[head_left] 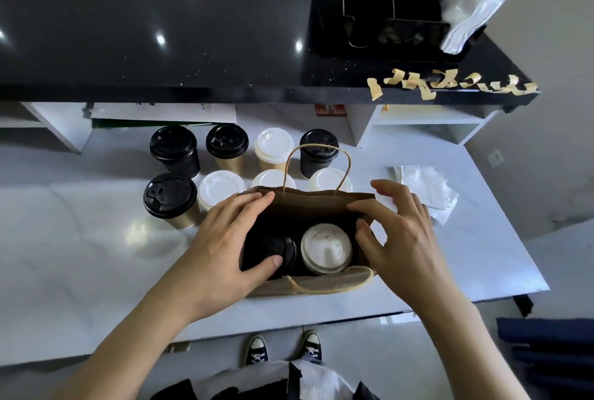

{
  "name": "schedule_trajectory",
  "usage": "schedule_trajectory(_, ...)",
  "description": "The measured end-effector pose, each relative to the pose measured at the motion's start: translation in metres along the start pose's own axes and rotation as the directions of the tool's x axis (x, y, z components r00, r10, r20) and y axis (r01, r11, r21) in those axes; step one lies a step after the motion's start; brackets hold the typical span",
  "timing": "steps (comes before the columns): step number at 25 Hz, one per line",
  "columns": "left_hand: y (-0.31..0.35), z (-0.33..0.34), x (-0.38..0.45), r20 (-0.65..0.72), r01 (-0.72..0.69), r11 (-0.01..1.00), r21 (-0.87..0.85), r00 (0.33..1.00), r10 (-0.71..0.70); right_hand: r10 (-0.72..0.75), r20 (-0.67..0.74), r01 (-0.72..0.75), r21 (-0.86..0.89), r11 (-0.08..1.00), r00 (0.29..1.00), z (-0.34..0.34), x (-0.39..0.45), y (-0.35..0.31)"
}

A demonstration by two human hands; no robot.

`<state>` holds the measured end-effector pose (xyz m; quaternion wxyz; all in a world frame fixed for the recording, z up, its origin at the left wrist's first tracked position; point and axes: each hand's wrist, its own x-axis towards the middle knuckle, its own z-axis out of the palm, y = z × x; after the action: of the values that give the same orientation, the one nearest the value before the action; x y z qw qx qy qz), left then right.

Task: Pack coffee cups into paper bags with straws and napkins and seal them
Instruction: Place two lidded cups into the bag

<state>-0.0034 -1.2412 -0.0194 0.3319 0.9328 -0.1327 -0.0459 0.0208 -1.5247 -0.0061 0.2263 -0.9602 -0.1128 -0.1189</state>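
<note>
A brown paper bag with twisted paper handles stands open on the white counter. Inside it sit a black-lidded cup on the left and a white-lidded cup on the right. My left hand holds the bag's left rim, fingers on the far edge and thumb inside. My right hand holds the right rim, thumb inside the bag and fingers over the corner. Behind the bag stand several more lidded cups, black-lidded and white-lidded. White napkins lie to the right.
A black raised counter runs across the back, with strips of tan tape stuck on its right edge, a black holder and a bundle of clear wrapped straws. The white counter's front edge lies close to my body.
</note>
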Motion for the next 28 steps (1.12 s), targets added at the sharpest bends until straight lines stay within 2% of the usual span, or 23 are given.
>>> schedule_trajectory(3, -0.003, -0.004, -0.002, 0.013, -0.023, 0.999, -0.023, 1.000, 0.024, 0.167, 0.048, -0.172, 0.126, 0.977, 0.985, 0.002, -0.007, 0.004)
schedule_trajectory(10, -0.001, -0.006, -0.001, 0.057, -0.048, 0.997, -0.058, 0.997, 0.052, 0.295, 0.121, -0.315, 0.227, 0.921, 0.948, 0.000, -0.007, 0.003)
schedule_trajectory(15, 0.005, -0.002, 0.003, 0.074, -0.049, 0.997, -0.058, 0.996, 0.053, 0.317, 0.146, -0.345, 0.252, 0.904, 0.937, -0.003, -0.006, 0.014)
schedule_trajectory(28, 0.059, 0.032, 0.028, 0.077, 0.049, 0.999, -0.021, 0.996, -0.047, 0.243, 0.221, -0.300, 0.282, 0.911, 0.944, -0.031, 0.014, 0.082)
